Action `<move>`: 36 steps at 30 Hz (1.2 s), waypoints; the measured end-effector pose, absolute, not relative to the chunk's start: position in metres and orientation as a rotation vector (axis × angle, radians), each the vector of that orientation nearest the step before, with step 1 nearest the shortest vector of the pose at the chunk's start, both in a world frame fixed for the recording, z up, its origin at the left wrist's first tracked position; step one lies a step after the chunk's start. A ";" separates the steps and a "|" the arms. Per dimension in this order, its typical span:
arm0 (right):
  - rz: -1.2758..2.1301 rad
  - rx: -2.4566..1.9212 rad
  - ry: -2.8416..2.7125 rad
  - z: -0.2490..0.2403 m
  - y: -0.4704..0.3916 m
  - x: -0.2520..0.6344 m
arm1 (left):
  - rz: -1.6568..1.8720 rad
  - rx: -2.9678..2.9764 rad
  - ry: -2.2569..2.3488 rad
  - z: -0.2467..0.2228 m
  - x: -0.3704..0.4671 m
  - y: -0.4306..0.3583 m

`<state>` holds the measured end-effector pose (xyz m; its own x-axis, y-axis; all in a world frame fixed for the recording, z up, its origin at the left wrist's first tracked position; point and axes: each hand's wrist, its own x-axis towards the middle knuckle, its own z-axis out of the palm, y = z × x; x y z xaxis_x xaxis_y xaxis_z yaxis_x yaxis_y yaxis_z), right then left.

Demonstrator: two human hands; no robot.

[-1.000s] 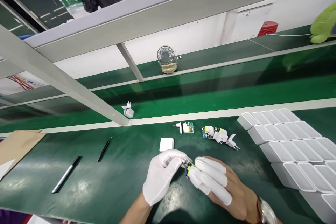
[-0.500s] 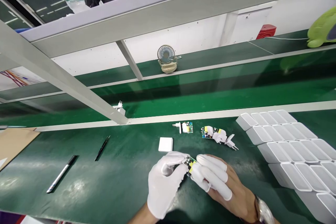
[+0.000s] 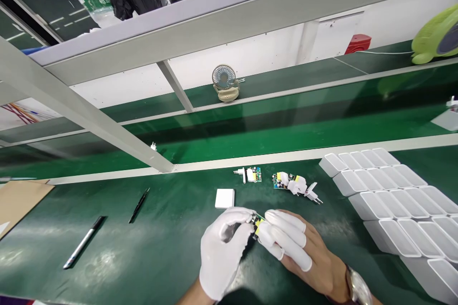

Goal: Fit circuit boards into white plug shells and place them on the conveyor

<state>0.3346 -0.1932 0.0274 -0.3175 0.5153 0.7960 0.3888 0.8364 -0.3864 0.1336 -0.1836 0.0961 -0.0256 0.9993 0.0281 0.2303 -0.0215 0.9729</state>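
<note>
In the head view, my left hand (image 3: 225,255), in a white glove, pinches one side of a small circuit board (image 3: 256,225) with yellow and dark parts. White finger covers sit on my right hand (image 3: 304,250), whose fingers close around the board's other end; part of the board is hidden under them. Just beyond my left hand lies a white square block (image 3: 225,198). Farther back are a circuit board with a white plug (image 3: 252,175) and a cluster of boards with white plugs (image 3: 296,184).
Rows of white open-topped cases (image 3: 397,200) stand at the right. A marker (image 3: 84,243), a black pen (image 3: 139,206) and cardboard (image 3: 21,202) lie left. Behind the pale rail runs a green belt (image 3: 286,136), with a white plug piece (image 3: 451,113) at far right. A slanted post (image 3: 107,126) crosses the left.
Both hands keep their grip on the circuit board, almost unmoved. On the green belt, the left plug piece has shifted left behind the post, and another has appeared at the right edge.
</note>
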 end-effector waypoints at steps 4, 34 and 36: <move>0.145 -0.656 -1.965 0.028 -0.193 0.335 | 1.055 1.245 1.349 0.097 0.130 -0.183; 0.093 -0.712 -1.953 0.009 -0.192 0.331 | 1.100 1.462 1.484 0.107 0.133 -0.186; 0.067 -0.719 -1.943 0.009 -0.191 0.330 | 1.066 1.386 1.493 0.109 0.133 -0.185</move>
